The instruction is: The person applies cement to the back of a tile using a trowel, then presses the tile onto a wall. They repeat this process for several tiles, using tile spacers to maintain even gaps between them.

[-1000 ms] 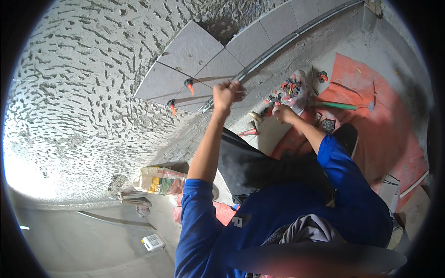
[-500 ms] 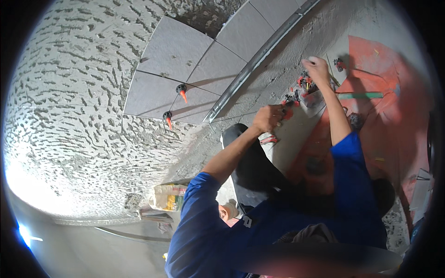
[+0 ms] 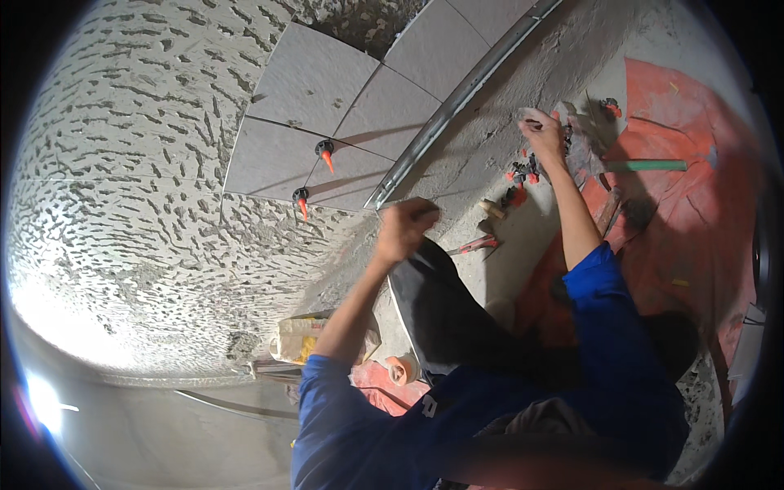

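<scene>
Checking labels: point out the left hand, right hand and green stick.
left hand point(image 3: 403, 230): head view, middle of hand
right hand point(image 3: 545, 139): head view, middle of hand
green stick point(image 3: 647, 165): head view, mid-length

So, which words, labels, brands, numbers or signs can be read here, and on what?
None can be read.
Pale bag with a yellow patch: any print is too small and blurred to read.
Blue shirt: a small white mark, with no word or number I can make out.
</scene>
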A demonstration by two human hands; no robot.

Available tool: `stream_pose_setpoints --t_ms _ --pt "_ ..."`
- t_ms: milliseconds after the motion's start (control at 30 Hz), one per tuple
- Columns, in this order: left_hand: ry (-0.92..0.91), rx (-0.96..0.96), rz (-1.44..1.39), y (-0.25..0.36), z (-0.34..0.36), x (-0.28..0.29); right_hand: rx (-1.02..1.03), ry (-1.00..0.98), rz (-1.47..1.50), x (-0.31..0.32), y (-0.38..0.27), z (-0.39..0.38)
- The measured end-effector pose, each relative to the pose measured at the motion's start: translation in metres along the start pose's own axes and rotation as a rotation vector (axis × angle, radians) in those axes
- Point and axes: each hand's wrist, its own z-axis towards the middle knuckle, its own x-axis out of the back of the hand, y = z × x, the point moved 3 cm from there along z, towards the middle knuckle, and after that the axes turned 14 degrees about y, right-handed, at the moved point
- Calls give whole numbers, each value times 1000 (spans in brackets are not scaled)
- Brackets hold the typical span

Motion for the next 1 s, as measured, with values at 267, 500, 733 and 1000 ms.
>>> stream_pose_setpoints --t_ms 267,500,733,1000 --pt "501 78 81 105 26 207 133 -35 -103 -11 -44 -8" --pt "556 -206 325 172 64 259 128 -66 -141 -12 -87 -10" --pt "574 -679 -6 194 73 228 436 -49 78 -23 -136 -29" --pt "-523 -845 -82 121 19 -4 734 -37 0 -21 -216 -18"
